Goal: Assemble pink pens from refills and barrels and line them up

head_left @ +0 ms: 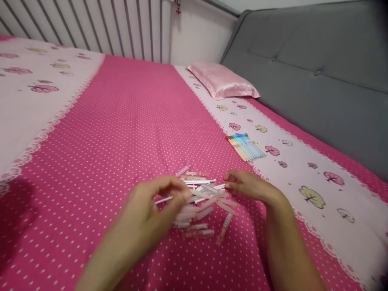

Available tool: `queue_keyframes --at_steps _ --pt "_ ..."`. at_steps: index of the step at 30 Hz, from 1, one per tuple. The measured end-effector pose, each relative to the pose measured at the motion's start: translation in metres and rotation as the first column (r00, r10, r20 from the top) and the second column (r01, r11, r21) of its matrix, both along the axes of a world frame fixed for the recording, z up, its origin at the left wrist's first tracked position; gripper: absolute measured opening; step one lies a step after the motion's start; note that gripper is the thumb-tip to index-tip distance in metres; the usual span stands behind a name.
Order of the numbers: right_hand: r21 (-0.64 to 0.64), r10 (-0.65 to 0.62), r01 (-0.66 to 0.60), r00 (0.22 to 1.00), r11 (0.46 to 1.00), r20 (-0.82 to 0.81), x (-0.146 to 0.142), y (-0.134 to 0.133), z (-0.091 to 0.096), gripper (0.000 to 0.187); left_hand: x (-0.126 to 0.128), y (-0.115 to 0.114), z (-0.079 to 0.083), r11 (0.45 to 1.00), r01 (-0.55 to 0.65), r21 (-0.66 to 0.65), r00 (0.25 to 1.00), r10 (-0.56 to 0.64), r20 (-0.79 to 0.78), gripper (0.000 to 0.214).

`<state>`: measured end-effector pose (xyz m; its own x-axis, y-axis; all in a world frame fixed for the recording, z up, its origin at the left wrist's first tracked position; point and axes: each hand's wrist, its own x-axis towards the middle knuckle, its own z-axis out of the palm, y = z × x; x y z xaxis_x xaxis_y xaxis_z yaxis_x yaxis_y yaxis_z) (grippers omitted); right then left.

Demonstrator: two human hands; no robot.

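Note:
A loose pile of slim pink and white pens lies on the bedspread between my hands, the pens crossing at many angles. My left hand is over the pile's left side, thumb and fingertips pinched on a pale pen. A thin white stick shows past the thumb. On the right edge of the pile, my right hand has its thumb and forefinger closed on the end of a white pen. One pink pen with dark lettering lies apart at the lower right.
Beyond my right hand, a flat row of blue and cream pens lies side by side. A pink satin pillow rests against the grey padded headboard. The dotted pink bedspread reaches a white slatted panel at the back.

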<state>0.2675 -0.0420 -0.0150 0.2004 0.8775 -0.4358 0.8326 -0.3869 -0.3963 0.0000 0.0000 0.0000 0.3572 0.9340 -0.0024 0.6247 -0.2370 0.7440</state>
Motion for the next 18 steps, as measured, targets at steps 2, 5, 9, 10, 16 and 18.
queue_keyframes --at_steps 2,5,9,10,16,18 --pt "-0.004 0.016 -0.016 1.000 1.000 -0.026 0.001 0.000 -0.001 0.010 0.006 0.013 -0.009 0.992 -0.065 0.106 0.977 0.085 -0.197 0.033" --pt "-0.006 0.019 -0.019 1.000 1.000 0.007 -0.006 0.004 -0.004 0.021 0.016 0.029 -0.028 1.000 0.006 0.026 0.939 0.003 -0.345 0.038" --pt "0.018 0.000 -0.001 0.998 1.000 0.066 -0.014 0.011 -0.009 0.029 0.024 0.032 -0.041 0.998 0.061 -0.017 0.929 -0.063 -0.364 0.040" --pt "0.017 -0.014 0.014 0.998 1.000 0.055 -0.015 0.012 -0.009 0.028 0.025 0.031 -0.042 0.997 0.075 -0.022 0.934 -0.078 -0.349 0.040" --pt "-0.005 -0.019 0.019 0.991 1.000 -0.134 -0.002 0.010 -0.010 0.015 0.033 0.029 -0.045 0.984 0.153 -0.091 0.976 -0.165 -0.143 0.039" --pt "-0.010 0.024 -0.027 0.981 1.000 -0.191 0.003 0.009 -0.011 0.013 0.034 0.030 -0.048 0.984 0.144 -0.104 0.981 -0.155 -0.115 0.038"
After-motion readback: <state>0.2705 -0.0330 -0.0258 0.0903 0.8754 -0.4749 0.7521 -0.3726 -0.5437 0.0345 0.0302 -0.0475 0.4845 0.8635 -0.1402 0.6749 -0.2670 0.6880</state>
